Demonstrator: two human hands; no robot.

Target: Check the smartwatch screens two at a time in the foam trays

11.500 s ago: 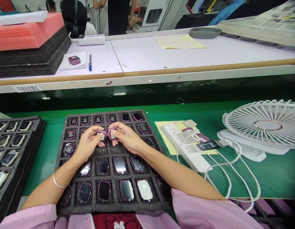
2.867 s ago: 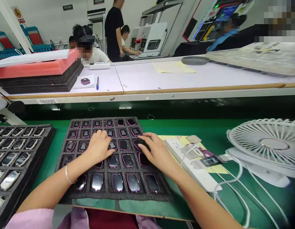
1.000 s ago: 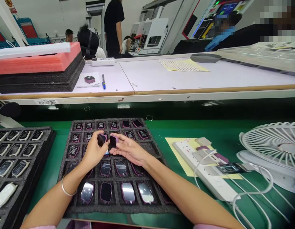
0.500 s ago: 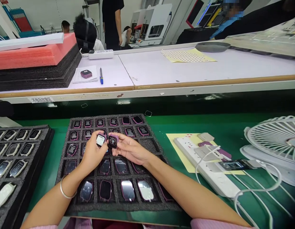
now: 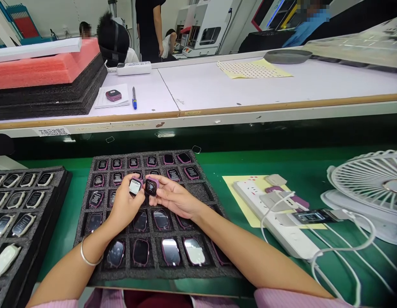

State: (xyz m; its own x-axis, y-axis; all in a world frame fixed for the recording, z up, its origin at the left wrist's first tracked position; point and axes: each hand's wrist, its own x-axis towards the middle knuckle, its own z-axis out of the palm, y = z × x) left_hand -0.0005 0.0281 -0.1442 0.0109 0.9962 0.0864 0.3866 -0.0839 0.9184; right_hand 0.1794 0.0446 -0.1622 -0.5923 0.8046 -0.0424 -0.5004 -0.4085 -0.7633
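Left hand [image 5: 124, 204] pinches watch [image 5: 134, 186], screen up; right hand [image 5: 176, 199] grips second watch [image 5: 151, 187], fingers closed; both held together above foam tray [image 5: 156, 273], whose compartments keep other watches [image 5: 140, 252] apart.

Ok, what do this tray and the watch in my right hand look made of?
The tray looks like dark grey foam, matte and porous. The watch in your right hand seems to have a glossy glass face and a purple casing, probably plastic, though that's uncertain.
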